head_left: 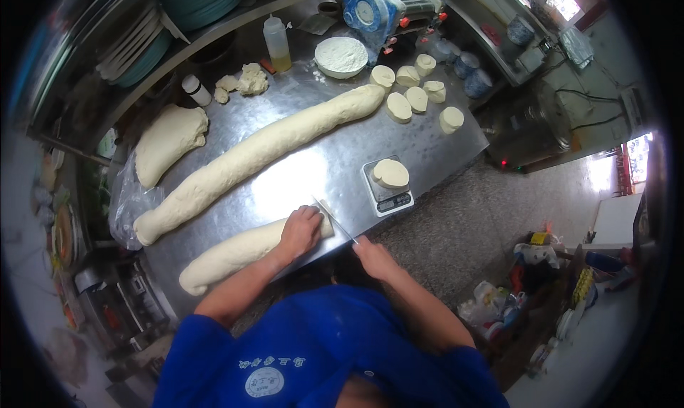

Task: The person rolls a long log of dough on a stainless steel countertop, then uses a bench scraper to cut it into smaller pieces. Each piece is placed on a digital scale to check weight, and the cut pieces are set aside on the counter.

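i am gripping the knife [335,220] in my right hand [375,257], slanting it at the right end of the short dough roll [239,251] lying lower-left to upper-right on the tabletop [449,158], while my nearer left hand [301,231] is resting on the dough, its fingers' spread unclear.

A row of pale characters [273,362] is running across the chest of the blue shirt [335,322]. Just below the row in this view, a round white emblem [264,382] is carrying smaller marks, which are blurring too much to make out. On the white kitchen scale [400,200], a dark display strip [386,205] is facing upward, its figures showing too small to read. A pale round disc [365,11] on the blue machine [388,12] is bearing faint markings, likewise illegible.
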